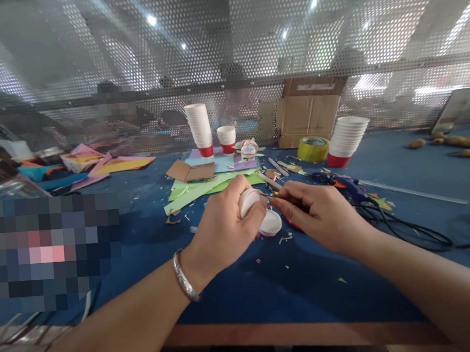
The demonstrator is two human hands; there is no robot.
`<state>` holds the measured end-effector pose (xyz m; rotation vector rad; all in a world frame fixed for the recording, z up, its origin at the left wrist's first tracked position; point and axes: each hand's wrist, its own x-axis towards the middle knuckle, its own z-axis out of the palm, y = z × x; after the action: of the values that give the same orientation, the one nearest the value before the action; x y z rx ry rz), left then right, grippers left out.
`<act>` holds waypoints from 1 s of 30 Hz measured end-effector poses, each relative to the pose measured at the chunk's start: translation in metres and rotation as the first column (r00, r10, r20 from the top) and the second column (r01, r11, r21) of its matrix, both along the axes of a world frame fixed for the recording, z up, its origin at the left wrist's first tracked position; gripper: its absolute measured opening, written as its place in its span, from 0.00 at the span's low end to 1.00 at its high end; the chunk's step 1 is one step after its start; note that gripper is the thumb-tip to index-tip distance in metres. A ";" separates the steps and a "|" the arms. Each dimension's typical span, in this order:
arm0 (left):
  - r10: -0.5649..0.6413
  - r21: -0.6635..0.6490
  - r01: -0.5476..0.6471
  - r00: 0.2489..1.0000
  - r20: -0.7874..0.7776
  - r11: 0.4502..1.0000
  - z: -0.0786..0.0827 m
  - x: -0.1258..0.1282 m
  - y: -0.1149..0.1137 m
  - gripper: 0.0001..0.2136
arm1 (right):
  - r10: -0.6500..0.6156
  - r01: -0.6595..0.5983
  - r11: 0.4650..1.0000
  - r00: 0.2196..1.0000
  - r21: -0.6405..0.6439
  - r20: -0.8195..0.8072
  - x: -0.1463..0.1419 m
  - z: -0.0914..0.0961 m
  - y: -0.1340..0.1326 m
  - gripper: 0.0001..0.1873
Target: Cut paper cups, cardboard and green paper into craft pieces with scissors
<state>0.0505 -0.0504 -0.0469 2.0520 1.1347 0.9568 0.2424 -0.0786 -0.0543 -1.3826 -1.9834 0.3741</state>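
My left hand [226, 227] grips a white paper cup [268, 223] lying on its side on the blue table [266, 281], its rim facing right. A silver bangle sits on that wrist. My right hand [320, 213] pinches a thin, pencil-like tool [272, 197] whose tip touches the cup's side. A bit of red shows under the right hand. Small paper scraps lie scattered around both hands.
Behind the hands lie green paper sheets [203, 189], a cardboard piece [190, 171], a stack of white cups [199, 127], a single cup [227, 139], yellow tape [312, 149], another cup stack [347, 138], a cardboard box [309, 112]. A blue glue gun [346, 184] with black cable lies right. A perforated screen stands behind.
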 end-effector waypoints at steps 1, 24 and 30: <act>-0.013 -0.056 0.014 1.000 0.027 0.998 0.000 0.000 0.001 0.07 | -0.002 0.002 1.000 1.000 -0.002 0.003 0.000 0.000 0.001 0.15; -0.219 -0.539 0.310 0.949 0.227 0.783 0.000 0.001 0.009 0.06 | 0.044 -0.096 0.974 0.970 -0.207 -0.241 0.006 -0.005 0.006 0.16; -0.258 -0.556 0.302 0.953 0.158 0.774 0.000 0.004 0.005 0.06 | 0.105 -0.166 0.961 0.958 -0.220 -0.266 0.004 -0.004 0.007 0.14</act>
<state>0.0544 -0.0451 -0.0469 1.6046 0.8984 0.4521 0.2461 -0.0717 -0.0582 -1.2706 -1.8712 0.8369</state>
